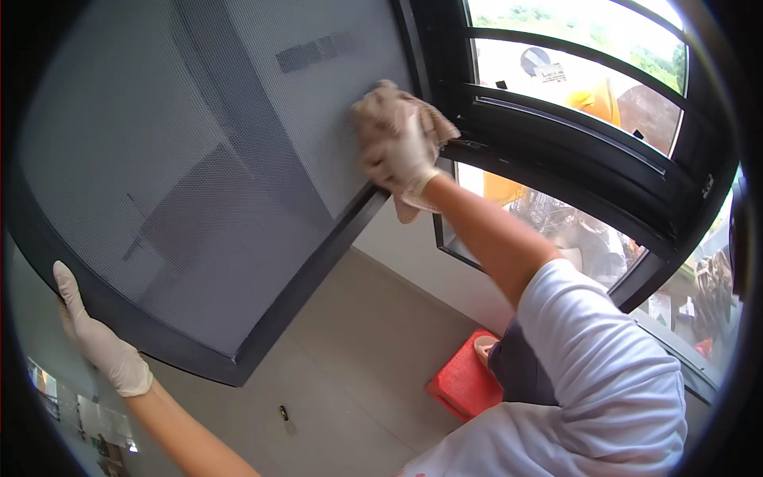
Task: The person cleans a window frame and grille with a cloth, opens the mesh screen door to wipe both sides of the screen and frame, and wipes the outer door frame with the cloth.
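A hinged window screen (262, 103) with grey mesh and a dark frame swings out across the upper left. My left hand (102, 342), in a white glove, grips the frame's outer edge at the lower left, thumb on the near face and fingers hidden behind. In my right hand (409, 155), gloved too and blurred by motion, is a bunched brown cloth (380, 111). It lies against the right part of the mesh, close to the side frame. A loose end of the cloth hangs below the hand.
To the right is the dark window frame (572, 151) with crossbars; outdoor things show through it. A foot stands on a red stool (465, 381) below. A small dark and yellow object (284, 413) lies on the tiled floor (358, 334).
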`<state>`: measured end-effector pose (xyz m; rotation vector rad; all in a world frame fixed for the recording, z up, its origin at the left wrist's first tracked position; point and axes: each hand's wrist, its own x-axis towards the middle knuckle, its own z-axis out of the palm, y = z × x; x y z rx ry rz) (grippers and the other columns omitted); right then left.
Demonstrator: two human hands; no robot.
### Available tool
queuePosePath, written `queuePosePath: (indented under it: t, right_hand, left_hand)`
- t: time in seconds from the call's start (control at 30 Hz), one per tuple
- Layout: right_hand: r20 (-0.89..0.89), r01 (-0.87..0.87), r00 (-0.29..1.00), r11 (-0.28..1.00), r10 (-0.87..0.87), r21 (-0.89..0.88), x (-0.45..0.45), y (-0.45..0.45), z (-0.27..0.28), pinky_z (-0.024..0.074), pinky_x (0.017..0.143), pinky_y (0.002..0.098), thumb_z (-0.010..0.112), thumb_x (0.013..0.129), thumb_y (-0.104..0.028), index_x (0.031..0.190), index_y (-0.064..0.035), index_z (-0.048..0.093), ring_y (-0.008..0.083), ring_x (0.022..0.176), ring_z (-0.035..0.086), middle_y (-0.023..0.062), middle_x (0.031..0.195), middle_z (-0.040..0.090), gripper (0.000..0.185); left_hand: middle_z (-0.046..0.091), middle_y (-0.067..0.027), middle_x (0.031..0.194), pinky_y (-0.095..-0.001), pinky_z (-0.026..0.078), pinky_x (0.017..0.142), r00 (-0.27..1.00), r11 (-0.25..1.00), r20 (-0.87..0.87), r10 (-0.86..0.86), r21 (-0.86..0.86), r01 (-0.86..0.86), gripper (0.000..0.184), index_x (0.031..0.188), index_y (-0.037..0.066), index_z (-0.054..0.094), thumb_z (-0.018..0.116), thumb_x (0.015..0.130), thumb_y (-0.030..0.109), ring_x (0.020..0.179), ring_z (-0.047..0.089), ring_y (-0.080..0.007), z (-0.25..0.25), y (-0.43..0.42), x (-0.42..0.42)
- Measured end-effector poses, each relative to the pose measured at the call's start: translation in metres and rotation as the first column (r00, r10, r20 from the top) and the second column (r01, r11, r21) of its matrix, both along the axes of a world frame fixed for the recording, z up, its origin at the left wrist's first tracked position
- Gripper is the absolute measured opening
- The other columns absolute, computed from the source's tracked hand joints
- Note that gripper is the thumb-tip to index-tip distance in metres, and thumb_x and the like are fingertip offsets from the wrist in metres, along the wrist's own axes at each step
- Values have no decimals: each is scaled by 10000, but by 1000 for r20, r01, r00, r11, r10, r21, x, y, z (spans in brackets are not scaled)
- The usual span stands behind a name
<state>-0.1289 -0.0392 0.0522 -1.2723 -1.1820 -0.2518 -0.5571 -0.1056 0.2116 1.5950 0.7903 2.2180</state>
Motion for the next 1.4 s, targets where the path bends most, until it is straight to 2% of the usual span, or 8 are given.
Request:
queuePosePath:
  t: [0.27, 0.37, 0.57, 0.7, 0.9, 1.0, 1.27, 1.4]
  right_hand:
    - [261, 546, 798, 835, -543, 67, 130, -120, -14, 455, 892, 394, 553, 748, -89, 1184, -63, 522, 344, 1019, 569, 177, 1060, 602, 438]
    - [424, 384, 878, 854, -221, -350, 132, -90, -13, 448, 896, 425, 568, 711, -85, 1192, -82, 518, 347, 1022, 565, 179, 1048, 594, 483]
    - [790, 669, 587, 656, -179, -349, 128, -48, -38, 412, 882, 419, 655, 607, -139, 1092, -14, 532, 284, 1038, 566, 148, 993, 614, 516]
    - [815, 516, 518, 855, -261, -54, 144, -58, -55, 410, 843, 398, 659, 614, -132, 1044, -78, 573, 238, 1030, 562, 80, 1039, 607, 441]
    - [702, 643, 576, 762, -418, -74, 121, -37, -67, 349, 912, 422, 659, 600, -170, 1020, -79, 580, 218, 1080, 528, 56, 1109, 585, 437]
    - [756, 489, 640, 832, -138, -262, 138, -71, -60, 358, 908, 421, 627, 631, -137, 1048, -95, 578, 211, 1041, 560, 60, 1037, 612, 422]
    - [531, 474, 791, 854, -305, -215, 110, -57, -54, 452, 847, 357, 631, 656, -98, 1047, -55, 622, 265, 915, 621, 127, 952, 650, 393]
    - [-89, 139, 984, 974, -156, -177, 102, -82, -64, 508, 715, 361, 603, 689, -79, 994, -11, 620, 315, 799, 647, 145, 816, 667, 313]
  left_hand:
    - [411, -116, 1387, -293, 318, 1037, 1000, 1000, 14, -12, -14, 12, 628, 1332, -29, 416, 543, 907, 415, 1256, 400, -210, -2, 52, -21]
    - [412, -108, 1388, -289, 322, 1036, 1000, 1000, 13, 26, -13, -26, 620, 1335, -17, 421, 531, 911, 422, 1253, 406, -204, -2, 75, -28]
    - [461, -121, 1331, -287, 365, 1007, 999, 999, -13, 39, -35, -39, 637, 1318, -32, 435, 550, 897, 433, 1188, 470, -202, -4, 108, -43]
    - [468, -132, 1330, -291, 344, 1030, 967, 970, -98, 237, 84, -229, 568, 1299, -26, 464, 515, 924, 398, 1209, 456, -202, -4, 105, -41]
    - [407, -123, 1403, -299, 237, 1096, 962, 962, -100, 253, 135, -238, 554, 1300, -12, 466, 523, 920, 388, 1310, 352, -204, -3, 106, -36]
    - [448, -113, 1369, -295, 282, 1074, 967, 965, -64, 248, 109, -240, 546, 1284, -18, 484, 542, 912, 378, 1255, 415, -200, -3, 103, -34]
    - [533, -117, 1234, -272, 439, 940, 982, 982, -23, 185, 54, -184, 533, 1234, -47, 513, 587, 893, 356, 1073, 536, -183, 1, 88, -17]
    - [535, -117, 1224, -266, 440, 939, 969, 967, -60, 239, 110, -232, 549, 1249, -50, 493, 585, 895, 360, 1063, 540, -180, 0, 95, -26]
